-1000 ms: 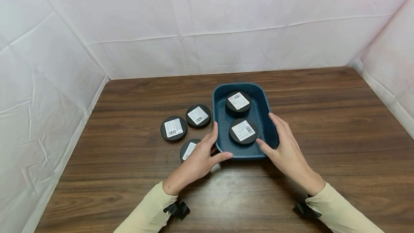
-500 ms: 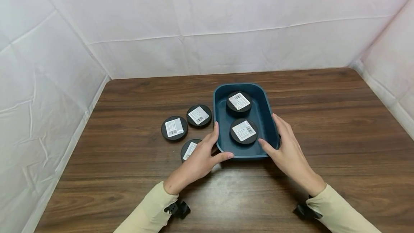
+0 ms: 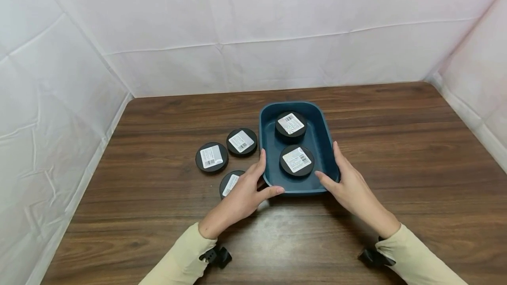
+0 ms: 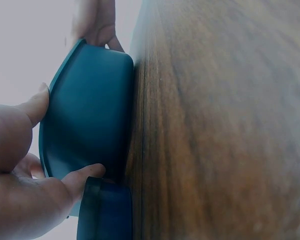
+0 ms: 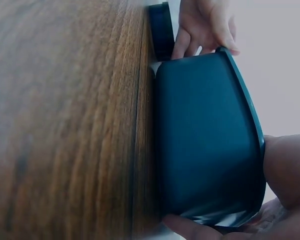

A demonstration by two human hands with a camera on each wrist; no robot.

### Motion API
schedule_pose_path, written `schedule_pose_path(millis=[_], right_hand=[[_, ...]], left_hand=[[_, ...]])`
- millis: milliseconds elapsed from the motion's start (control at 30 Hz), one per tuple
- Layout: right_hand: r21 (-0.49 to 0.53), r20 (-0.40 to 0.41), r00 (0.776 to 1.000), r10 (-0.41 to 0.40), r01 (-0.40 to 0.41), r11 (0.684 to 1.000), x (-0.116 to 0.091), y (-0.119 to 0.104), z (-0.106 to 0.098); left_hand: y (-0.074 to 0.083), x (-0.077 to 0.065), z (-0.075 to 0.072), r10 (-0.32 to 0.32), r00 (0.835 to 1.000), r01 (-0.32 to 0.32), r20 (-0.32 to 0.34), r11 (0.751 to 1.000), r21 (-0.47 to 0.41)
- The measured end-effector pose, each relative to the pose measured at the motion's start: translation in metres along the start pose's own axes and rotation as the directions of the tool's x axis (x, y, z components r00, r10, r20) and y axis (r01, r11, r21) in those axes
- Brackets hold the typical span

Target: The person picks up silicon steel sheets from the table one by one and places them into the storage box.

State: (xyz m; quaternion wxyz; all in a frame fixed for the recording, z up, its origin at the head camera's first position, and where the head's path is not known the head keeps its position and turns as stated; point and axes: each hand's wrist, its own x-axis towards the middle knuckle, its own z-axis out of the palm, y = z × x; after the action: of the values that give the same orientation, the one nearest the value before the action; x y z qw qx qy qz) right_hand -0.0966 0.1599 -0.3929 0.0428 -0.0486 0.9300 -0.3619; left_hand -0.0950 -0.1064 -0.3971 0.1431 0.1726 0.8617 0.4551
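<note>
A dark blue plastic tray [image 3: 325, 146] with rounded corners rests on the table. Two round black containers [image 3: 297, 161] with white barcode labels lie inside it, one behind the other. My left hand [image 3: 243, 195] grips the tray's near left corner, its thumb on the front rim and its fingers along the left wall. At the near right corner my right hand [image 3: 352, 188] holds the tray, thumb over the rim and forefinger along the outer side. In the right wrist view, a fingertip [image 5: 182, 225] of that hand sits low by the tray's base.
Left of the tray lie more black containers: one [image 3: 242, 141] close to its wall, another [image 3: 211, 157] farther left, and a third [image 3: 229, 184] partly hidden behind my left hand. White cloth walls [image 3: 237, 65] border the brown wooden table [image 3: 396, 144] at the back and sides.
My right forefinger has shifted slightly outward along the tray's right side. The tray, the containers and my left hand stay in place.
</note>
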Motion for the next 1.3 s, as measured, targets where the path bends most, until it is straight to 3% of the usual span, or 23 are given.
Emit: schedule_pose_path(millis=[367, 833, 1100, 1300], right_hand=[[-0.025, 0.047, 0.998, 0.047, -0.046, 0.999, 0.0, -0.002, -0.001], [-0.019, 0.06, 0.993, 0.097, -0.096, 0.995, 0.001, -0.003, 0.001], [-0.022, 0.058, 0.994, 0.091, -0.09, 0.996, 0.001, -0.002, 0.002], [-0.023, 0.053, 0.995, 0.084, -0.083, 0.996, 0.0, -0.002, 0.002]], left_hand=[[-0.001, 0.0, 0.001, 0.018, 0.999, -0.019, -0.028, 0.999, -0.033], [0.005, -0.002, 0.002, 0.024, 0.99, -0.026, -0.142, 1.0, -0.013], [0.007, -0.004, 0.002, 0.051, 0.983, -0.039, -0.179, 0.997, 0.072], [0.011, -0.006, -0.005, 0.062, 0.986, -0.041, -0.157, 0.99, 0.133]])
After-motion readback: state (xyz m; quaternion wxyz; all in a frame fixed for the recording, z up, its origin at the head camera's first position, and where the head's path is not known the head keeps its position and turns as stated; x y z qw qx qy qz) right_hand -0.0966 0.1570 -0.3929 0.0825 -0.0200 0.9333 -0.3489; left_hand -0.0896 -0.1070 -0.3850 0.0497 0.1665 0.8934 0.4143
